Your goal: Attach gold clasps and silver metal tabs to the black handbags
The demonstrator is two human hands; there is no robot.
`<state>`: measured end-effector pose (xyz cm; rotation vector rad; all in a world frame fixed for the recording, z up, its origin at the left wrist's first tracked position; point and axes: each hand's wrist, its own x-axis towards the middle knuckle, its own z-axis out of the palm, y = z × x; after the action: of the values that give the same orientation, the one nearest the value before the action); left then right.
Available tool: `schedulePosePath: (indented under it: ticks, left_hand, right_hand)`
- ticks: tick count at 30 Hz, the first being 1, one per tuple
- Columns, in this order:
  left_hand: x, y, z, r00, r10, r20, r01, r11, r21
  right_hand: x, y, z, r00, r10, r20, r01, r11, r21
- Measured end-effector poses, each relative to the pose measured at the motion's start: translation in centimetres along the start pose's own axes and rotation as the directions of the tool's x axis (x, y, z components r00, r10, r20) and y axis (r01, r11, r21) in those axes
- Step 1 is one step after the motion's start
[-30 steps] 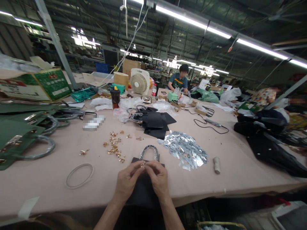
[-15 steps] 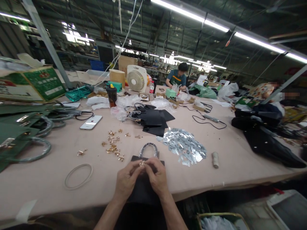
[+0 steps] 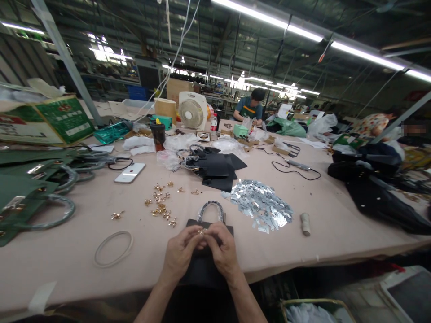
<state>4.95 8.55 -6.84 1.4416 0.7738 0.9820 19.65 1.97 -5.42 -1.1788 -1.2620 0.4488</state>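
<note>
The left hand [image 3: 180, 251] and right hand [image 3: 222, 249] meet in a narrow fingertip pinch, holding between them a small gold-coloured metal fitting [image 3: 201, 232]. Fine detail of the fitting is hidden by the fingers. The fitting is positioned over a smooth, matte black flat bag panel [image 3: 202, 267], directly below the grip. An arched handle in glossy, crinkled clear film [image 3: 211, 202] rises just beyond the fingertips.

Left of and beyond the grip: a loose group of shiny gold-coloured branched fittings [image 3: 160, 209]. Right of and beyond the grip: a broad heap of thin, flat, oblong silver metal plates [image 3: 261, 204]. Farther right: a pale, stubby cylinder [image 3: 305, 224].

A pale, slender ring [image 3: 114, 264] lies left of the grip, well apart. Beige table cloth [image 3: 269, 251] extends between grip and ring, and between grip and cylinder. The table's near edge runs below the grip; the panel reaches it.
</note>
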Motion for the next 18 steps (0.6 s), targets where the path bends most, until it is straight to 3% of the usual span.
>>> schedulePosePath:
  ticks: [5,11,18]
  left_hand:
    - [-0.01,-0.18,-0.18,0.998,0.058,-0.003,-0.058,0.997,0.046]
    - [-0.17,-0.93,-0.31,0.999,0.051,0.012,-0.051,0.998,0.023]
    - [-0.39,-0.87,-0.36,0.992,0.112,0.051,-0.118,0.983,0.138]
  right_hand:
    - [0.32,0.31,0.0,0.996,0.085,-0.019,-0.084,0.994,0.065]
    - [0.51,0.42,-0.29,0.998,0.044,-0.034,-0.042,0.997,0.057]
    - [0.29,-0.04,-0.11,0.998,-0.023,-0.059,0.02,0.999,-0.05]
